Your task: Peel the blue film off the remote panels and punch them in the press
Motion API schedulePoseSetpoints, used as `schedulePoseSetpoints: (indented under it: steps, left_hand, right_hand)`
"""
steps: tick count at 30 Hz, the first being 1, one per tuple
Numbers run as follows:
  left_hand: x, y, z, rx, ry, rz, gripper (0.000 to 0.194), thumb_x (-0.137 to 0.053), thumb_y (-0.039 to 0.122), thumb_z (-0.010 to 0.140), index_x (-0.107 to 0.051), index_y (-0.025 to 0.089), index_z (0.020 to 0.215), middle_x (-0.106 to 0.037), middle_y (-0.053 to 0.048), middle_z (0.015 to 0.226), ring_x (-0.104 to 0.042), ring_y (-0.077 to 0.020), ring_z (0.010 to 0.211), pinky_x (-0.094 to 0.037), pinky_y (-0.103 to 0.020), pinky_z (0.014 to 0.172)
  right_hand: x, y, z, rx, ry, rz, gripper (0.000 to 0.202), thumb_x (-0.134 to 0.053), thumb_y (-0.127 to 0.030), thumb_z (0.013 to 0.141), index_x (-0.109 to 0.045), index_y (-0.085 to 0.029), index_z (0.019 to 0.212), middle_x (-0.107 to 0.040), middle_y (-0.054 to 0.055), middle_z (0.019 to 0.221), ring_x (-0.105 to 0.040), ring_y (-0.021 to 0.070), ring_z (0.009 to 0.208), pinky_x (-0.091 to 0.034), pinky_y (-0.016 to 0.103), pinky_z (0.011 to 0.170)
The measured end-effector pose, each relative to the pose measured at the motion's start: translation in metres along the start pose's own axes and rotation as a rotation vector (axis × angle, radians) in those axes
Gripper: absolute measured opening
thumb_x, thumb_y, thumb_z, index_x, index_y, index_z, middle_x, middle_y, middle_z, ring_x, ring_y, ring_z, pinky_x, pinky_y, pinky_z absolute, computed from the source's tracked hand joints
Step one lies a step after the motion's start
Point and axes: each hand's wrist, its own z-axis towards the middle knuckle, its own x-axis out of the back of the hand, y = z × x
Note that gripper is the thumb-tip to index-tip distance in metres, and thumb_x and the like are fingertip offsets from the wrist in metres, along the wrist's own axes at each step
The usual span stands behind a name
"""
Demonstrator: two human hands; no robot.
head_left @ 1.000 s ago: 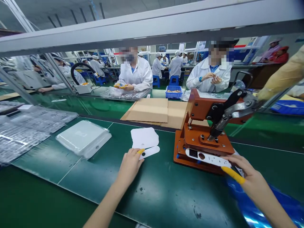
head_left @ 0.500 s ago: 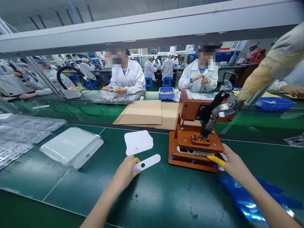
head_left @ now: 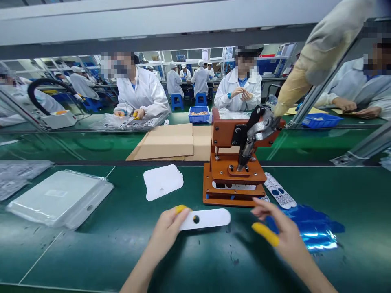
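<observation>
Your left hand (head_left: pixel 169 228) pinches the near end of a flat white strip (head_left: pixel 205 219), smooth plastic by the look of it, with rounded ends and one dark round hole; the yellow-capped thumb sits on top and the strip lies flat just above the green mat (head_left: pixel 91 252), whether touching it you cannot tell. Your right hand (head_left: pixel 279 234) hangs loosely spread with nothing in it, its yellow-capped finger pointing toward the strip's far end, a clear gap between them. Just beyond stands the orange press (head_left: pixel 233 179), blocky and matte, with a white part in its slot and a metal lever raised to the right. A white scalloped card (head_left: pixel 162 182) lies left of the press, crinkled blue film (head_left: pixel 308 228) to the right of your right hand. The mat before you is scuffed but open for moving
</observation>
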Motion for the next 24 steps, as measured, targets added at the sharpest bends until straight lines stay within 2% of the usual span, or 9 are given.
schedulePoseSetpoints:
  steps: [2, 3, 6, 8, 10, 12, 15, 18, 24]
  left_hand:
    - [-0.025, 0.014, 0.011, -0.055, -0.136, 0.006, 0.037, -0.055, 0.048, 0.081, -0.061, 0.017, 0.06, -0.048, 0.0, 0.057, -0.04, -0.0132, 0.054, -0.027, -0.023, 0.047]
    - [-0.036, 0.019, 0.015, -0.063, -0.196, -0.006, 0.038, -0.053, 0.048, 0.083, -0.058, 0.017, 0.061, -0.047, 0.001, 0.058, -0.039, -0.0125, 0.054, -0.027, -0.023, 0.047]
    - [-0.061, 0.023, 0.024, -0.066, -0.302, -0.05, 0.038, -0.049, 0.049, 0.085, -0.055, 0.017, 0.066, -0.046, 0.001, 0.062, -0.04, -0.0118, 0.055, -0.028, -0.022, 0.049]
    - [-0.066, 0.021, 0.027, -0.072, -0.319, -0.064, 0.039, -0.047, 0.05, 0.086, -0.054, 0.017, 0.066, -0.045, 0.002, 0.06, -0.04, -0.0114, 0.054, -0.028, -0.022, 0.049]
    - [-0.063, 0.017, 0.031, -0.091, -0.257, -0.052, 0.043, -0.044, 0.05, 0.088, -0.054, 0.017, 0.063, -0.044, 0.003, 0.055, -0.039, -0.0109, 0.05, -0.029, -0.023, 0.049]
    - [-0.056, 0.013, 0.039, -0.151, -0.075, -0.027, 0.043, -0.043, 0.049, 0.089, -0.058, 0.017, 0.064, -0.049, 0.001, 0.055, -0.044, -0.0123, 0.051, -0.034, -0.025, 0.055]
    - [-0.047, 0.007, 0.053, -0.311, 0.166, -0.008, 0.027, -0.051, 0.041, 0.087, -0.068, 0.02, 0.092, -0.064, -0.005, 0.082, -0.056, -0.0191, 0.076, -0.04, -0.029, 0.072]
    - [-0.048, 0.002, 0.062, -0.445, 0.132, 0.006, 0.035, -0.059, 0.034, 0.083, -0.061, 0.026, 0.118, -0.063, -0.007, 0.11, -0.054, -0.0246, 0.1, -0.039, -0.034, 0.089]
    - [-0.057, -0.006, 0.062, -0.441, 0.079, -0.018, 0.039, -0.058, 0.033, 0.085, -0.057, 0.028, 0.124, -0.058, -0.007, 0.121, -0.05, -0.0264, 0.113, -0.034, -0.038, 0.099]
  right_hand:
    - [-0.006, -0.008, -0.012, -0.018, -0.155, 0.048, 0.049, -0.06, -0.053, 0.08, -0.055, -0.031, 0.123, -0.063, 0.005, 0.107, -0.06, 0.0226, 0.095, -0.054, 0.036, 0.079]
    - [-0.007, -0.011, -0.014, -0.036, -0.176, 0.045, 0.048, -0.061, -0.055, 0.079, -0.057, -0.031, 0.121, -0.062, 0.005, 0.112, -0.059, 0.0238, 0.099, -0.053, 0.037, 0.081]
    - [-0.002, -0.01, -0.012, -0.079, -0.143, 0.026, 0.047, -0.063, -0.055, 0.077, -0.059, -0.028, 0.116, -0.06, 0.006, 0.12, -0.055, 0.0268, 0.109, -0.052, 0.039, 0.084]
    - [0.006, -0.004, -0.007, -0.059, -0.132, 0.018, 0.046, -0.063, -0.054, 0.078, -0.059, -0.028, 0.115, -0.06, 0.007, 0.119, -0.054, 0.0276, 0.11, -0.052, 0.039, 0.085]
    - [0.016, 0.008, 0.001, -0.018, -0.092, -0.022, 0.044, -0.061, -0.056, 0.078, -0.061, -0.028, 0.113, -0.06, 0.007, 0.117, -0.053, 0.0289, 0.112, -0.049, 0.042, 0.089]
    - [0.026, 0.023, 0.014, 0.01, -0.031, -0.073, 0.045, -0.059, -0.059, 0.078, -0.063, -0.027, 0.109, -0.058, 0.008, 0.117, -0.05, 0.0307, 0.116, -0.044, 0.046, 0.096]
    - [0.032, 0.046, 0.042, 0.035, -0.028, -0.103, 0.047, -0.058, -0.063, 0.076, -0.063, -0.026, 0.106, -0.056, 0.008, 0.12, -0.046, 0.0316, 0.122, -0.038, 0.048, 0.103]
    - [0.025, 0.054, 0.068, 0.083, -0.052, -0.097, 0.05, -0.059, -0.064, 0.073, -0.064, -0.024, 0.102, -0.055, 0.009, 0.121, -0.047, 0.0308, 0.122, -0.036, 0.046, 0.106]
    - [0.013, 0.041, 0.085, 0.106, -0.158, -0.147, 0.046, -0.058, -0.056, 0.078, -0.06, -0.026, 0.113, -0.051, 0.008, 0.13, -0.046, 0.0293, 0.123, -0.04, 0.045, 0.102]
